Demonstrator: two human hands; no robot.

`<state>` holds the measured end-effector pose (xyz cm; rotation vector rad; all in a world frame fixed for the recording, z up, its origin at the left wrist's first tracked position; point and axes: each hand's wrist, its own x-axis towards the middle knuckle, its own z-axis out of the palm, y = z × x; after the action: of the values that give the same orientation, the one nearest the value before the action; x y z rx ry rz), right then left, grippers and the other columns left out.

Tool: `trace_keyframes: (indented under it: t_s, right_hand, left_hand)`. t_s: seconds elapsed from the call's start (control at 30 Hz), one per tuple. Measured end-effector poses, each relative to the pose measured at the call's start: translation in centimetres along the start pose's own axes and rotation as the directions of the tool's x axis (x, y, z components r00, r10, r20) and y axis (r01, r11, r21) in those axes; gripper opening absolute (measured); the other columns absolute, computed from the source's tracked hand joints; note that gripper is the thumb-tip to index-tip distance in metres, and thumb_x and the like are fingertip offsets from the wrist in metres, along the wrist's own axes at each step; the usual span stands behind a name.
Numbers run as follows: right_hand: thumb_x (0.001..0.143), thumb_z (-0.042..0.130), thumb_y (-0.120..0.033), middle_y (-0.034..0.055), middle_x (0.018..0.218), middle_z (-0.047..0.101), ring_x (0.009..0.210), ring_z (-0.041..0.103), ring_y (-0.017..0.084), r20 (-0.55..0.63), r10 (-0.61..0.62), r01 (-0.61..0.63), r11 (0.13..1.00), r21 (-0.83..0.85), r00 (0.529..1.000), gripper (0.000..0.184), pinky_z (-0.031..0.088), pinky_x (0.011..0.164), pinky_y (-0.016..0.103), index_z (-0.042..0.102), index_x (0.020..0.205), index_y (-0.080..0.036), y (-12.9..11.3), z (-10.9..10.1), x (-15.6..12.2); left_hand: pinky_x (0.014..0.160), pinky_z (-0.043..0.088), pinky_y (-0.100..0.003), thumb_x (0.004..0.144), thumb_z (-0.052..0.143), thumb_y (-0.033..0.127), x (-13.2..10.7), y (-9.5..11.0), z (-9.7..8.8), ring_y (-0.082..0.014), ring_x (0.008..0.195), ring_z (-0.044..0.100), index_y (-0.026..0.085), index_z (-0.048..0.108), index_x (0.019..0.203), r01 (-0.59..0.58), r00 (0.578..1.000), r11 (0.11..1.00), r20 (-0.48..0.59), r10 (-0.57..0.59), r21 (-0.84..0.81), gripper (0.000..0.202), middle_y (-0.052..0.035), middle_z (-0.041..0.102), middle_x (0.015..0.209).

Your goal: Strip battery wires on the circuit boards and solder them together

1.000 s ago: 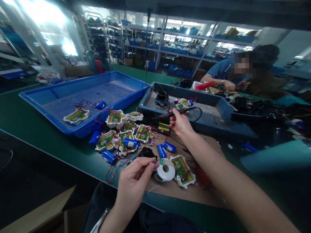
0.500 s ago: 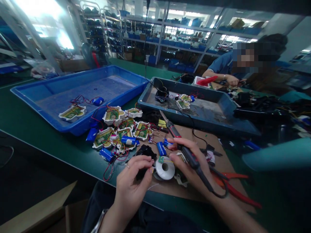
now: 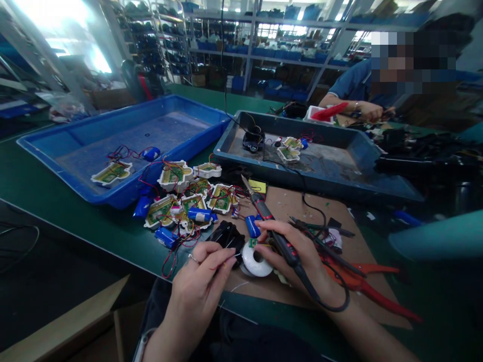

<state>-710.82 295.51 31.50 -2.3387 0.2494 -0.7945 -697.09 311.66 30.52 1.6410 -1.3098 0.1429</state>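
Observation:
My right hand (image 3: 298, 256) is wrapped round a soldering iron (image 3: 269, 221) with a red and black handle, its tip pointing up and away toward the left. My left hand (image 3: 199, 281) pinches a thin wire beside a white solder spool (image 3: 256, 261). A black part (image 3: 226, 235) lies just beyond my left fingers. Several white-cased green circuit boards (image 3: 169, 208) with red wires and blue batteries (image 3: 199, 215) are heaped on the green bench to the left.
A bright blue tray (image 3: 75, 146) at left holds one board. A dark blue tray (image 3: 350, 166) stands beyond the brown mat (image 3: 287, 201). Red-handled pliers (image 3: 373, 291) lie at right. Another person works at the far right, shelves behind.
My right hand has drawn the soldering iron back from near the dark tray to beside the solder spool. My left hand has stayed near the spool, pinching the wire.

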Motion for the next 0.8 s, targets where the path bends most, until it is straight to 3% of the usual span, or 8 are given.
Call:
trace_keyframes:
  t_s: [0.23,0.4,0.63,0.8]
  right_hand:
    - [0.084,0.065,-0.012,0.0014,0.099,0.063,0.091,0.062,0.013,0.021,-0.099,0.100,0.994,-0.034,0.995,0.042,0.051,0.081,0.023,0.051,0.123,-0.023,0.6,-0.4,0.2]
    - [0.087,0.057,-0.006,0.0057,0.107,0.060,0.099,0.060,0.014,0.132,-0.144,0.147,0.989,-0.017,0.981,0.038,0.050,0.084,0.023,0.052,0.122,-0.021,0.3,-1.2,1.0]
    - [0.088,0.057,-0.008,0.0079,0.108,0.061,0.101,0.062,0.017,0.175,-0.198,0.199,0.980,0.008,0.965,0.038,0.052,0.083,0.025,0.052,0.124,-0.021,1.0,-1.5,1.0]
    - [0.088,0.057,-0.006,0.0077,0.111,0.062,0.097,0.063,0.015,0.143,-0.230,0.218,0.971,0.093,0.963,0.044,0.053,0.081,0.025,0.048,0.128,-0.021,0.9,-1.5,0.7]
  left_hand:
    - [0.070,0.050,-0.018,0.086,0.055,0.009,0.9,-0.2,0.2,-0.0100,0.073,0.062,0.013,0.066,0.084,0.077,0.996,0.995,0.048,-0.074,-0.059,0.011,-0.0031,0.064,0.077]
    - [0.068,0.050,-0.021,0.086,0.055,0.010,1.4,-0.4,0.8,-0.0124,0.074,0.063,0.013,0.063,0.080,0.099,0.988,0.993,0.124,-0.092,-0.056,0.010,-0.0039,0.065,0.077]
    - [0.061,0.050,-0.023,0.083,0.057,0.007,3.2,-0.8,0.9,-0.0138,0.068,0.063,0.014,0.060,0.081,0.024,0.959,0.998,0.282,-0.006,-0.061,0.007,-0.0038,0.067,0.078]
    - [0.059,0.049,-0.020,0.078,0.057,0.002,3.5,-1.0,1.0,-0.0123,0.069,0.063,0.015,0.060,0.077,0.070,0.920,0.980,0.391,0.007,-0.184,0.013,-0.0038,0.067,0.081]
